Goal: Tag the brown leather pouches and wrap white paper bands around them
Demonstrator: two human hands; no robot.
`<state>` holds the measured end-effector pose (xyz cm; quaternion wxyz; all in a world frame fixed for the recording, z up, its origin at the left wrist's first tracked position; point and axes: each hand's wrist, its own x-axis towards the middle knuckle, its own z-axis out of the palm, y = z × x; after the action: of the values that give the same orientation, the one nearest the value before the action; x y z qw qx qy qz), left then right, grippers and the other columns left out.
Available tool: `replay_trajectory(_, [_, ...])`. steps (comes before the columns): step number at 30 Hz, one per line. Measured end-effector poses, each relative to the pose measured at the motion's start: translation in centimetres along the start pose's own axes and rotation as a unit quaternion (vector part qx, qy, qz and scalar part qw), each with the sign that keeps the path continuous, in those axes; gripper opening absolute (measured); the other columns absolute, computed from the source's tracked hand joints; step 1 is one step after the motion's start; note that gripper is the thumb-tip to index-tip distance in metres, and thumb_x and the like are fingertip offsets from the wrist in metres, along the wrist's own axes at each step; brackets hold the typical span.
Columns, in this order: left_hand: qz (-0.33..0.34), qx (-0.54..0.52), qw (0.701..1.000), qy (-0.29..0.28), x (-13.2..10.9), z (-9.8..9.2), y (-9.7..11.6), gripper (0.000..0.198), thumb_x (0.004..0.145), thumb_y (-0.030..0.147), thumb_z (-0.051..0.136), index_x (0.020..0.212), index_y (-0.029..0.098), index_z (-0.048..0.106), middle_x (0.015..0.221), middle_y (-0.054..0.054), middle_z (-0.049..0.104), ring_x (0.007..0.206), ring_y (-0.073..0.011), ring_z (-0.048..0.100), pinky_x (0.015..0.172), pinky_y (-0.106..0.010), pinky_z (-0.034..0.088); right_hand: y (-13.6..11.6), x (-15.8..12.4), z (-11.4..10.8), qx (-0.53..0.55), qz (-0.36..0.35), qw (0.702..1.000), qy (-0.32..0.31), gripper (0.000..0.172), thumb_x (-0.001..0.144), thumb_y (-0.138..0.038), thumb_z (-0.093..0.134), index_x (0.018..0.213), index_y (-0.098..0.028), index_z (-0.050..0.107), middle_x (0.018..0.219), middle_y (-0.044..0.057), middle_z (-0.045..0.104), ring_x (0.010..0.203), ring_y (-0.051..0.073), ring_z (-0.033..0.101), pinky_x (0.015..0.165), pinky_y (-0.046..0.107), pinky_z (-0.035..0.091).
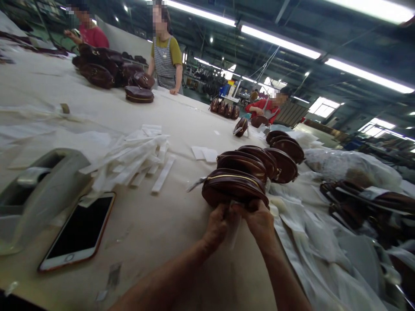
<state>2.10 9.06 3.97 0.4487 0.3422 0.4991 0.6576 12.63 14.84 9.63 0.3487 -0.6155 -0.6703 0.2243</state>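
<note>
A rounded dark brown leather bag [231, 186] with a gold zipper lies at the front of a row of similar bags [241, 163]. My left hand [216, 223] is closed at its near edge, the fingers pinched on a pale translucent strip [234, 231] that hangs toward me. Beside it, my right hand [260, 219] is also closed, with bent fingers against the bag's lower edge; what they grip is hidden. Both hands almost meet under the bag. A thin wrapped piece [196, 185] sticks out from the bag's left end.
White strips [136, 160] are heaped left of the bags, near a phone [79, 231] and a grey tape dispenser [42, 194]. White wrapping [311, 233] and more brown bags [366, 203] lie at right. Several people stand around the table, one in a checked apron [164, 60].
</note>
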Motion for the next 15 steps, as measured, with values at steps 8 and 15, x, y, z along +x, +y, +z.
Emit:
replay_trajectory(8, [-0.013, -0.023, 1.000, 0.012, -0.5, 0.9, 0.4, 0.017, 0.075, 0.028, 0.056, 0.084, 0.014, 0.055, 0.081, -0.005, 0.063, 0.075, -0.0179, 0.059, 0.069, -0.026, 0.047, 2.1, -1.7, 0.2, 0.067, -0.126, 0.990, -0.003, 0.039, 0.074, -0.056, 0.059, 0.080, -0.017, 0.062, 0.070, 0.004, 0.064, 0.060, 0.017, 0.058, 0.057, 0.031, 0.047])
replay_trajectory(15, [0.002, 0.062, 0.995, 0.078, -1.3, 1.1, 0.8, 0.018, 0.081, 0.023, 0.055, 0.094, 0.018, 0.044, 0.081, -0.006, 0.063, 0.077, -0.0200, 0.063, 0.068, -0.027, 0.044, -0.7, -2.8, -0.4, -0.231, -0.399, 0.886, -0.048, 0.026, 0.087, -0.016, 0.047, 0.096, -0.025, 0.071, 0.091, 0.008, 0.060, 0.083, 0.020, 0.054, 0.073, 0.032, 0.041])
